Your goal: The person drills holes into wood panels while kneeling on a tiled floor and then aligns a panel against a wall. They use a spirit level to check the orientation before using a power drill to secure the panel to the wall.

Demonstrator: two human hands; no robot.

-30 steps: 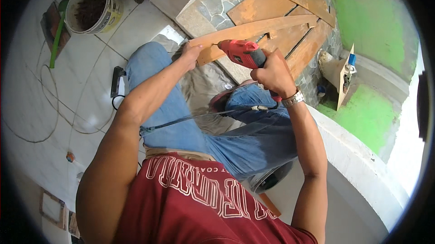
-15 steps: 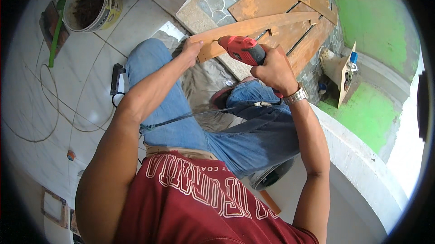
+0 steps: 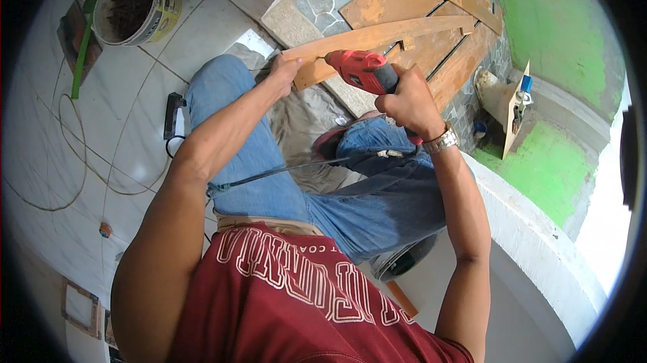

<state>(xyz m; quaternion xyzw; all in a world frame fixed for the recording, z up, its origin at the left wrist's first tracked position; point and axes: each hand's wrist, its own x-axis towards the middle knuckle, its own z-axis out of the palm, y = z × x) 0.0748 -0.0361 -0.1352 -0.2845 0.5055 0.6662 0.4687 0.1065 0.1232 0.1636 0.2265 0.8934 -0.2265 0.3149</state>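
My right hand [image 3: 408,100] grips a red and black corded drill [image 3: 357,68], its watch-wearing wrist above my jeans-clad leg. The drill's tip points left at a long curved wooden board [image 3: 391,28], near its near end; whether it touches cannot be told. My left hand [image 3: 286,70] is closed on that board's left end. The board reaches rightward over other orange-brown wooden slats [image 3: 367,6], which lie on grey stone-patterned tile beside a pale stone edge. The drill's black cord [image 3: 290,171] runs across my legs. A crumpled grey cloth [image 3: 300,120] lies between my legs.
On the white tiled floor [image 3: 148,134] stand a bucket of dark scraps [image 3: 135,6] and a green-handled tool [image 3: 81,70], with loose cables and a black power strip [image 3: 174,114]. At right are green-patched wall [image 3: 552,33], an upright board [image 3: 512,120] and a curved white ledge [image 3: 532,248].
The drill, both hands and the board sit slightly higher in the picture, as does much of the surrounding scene. My grips on the drill and board look the same.
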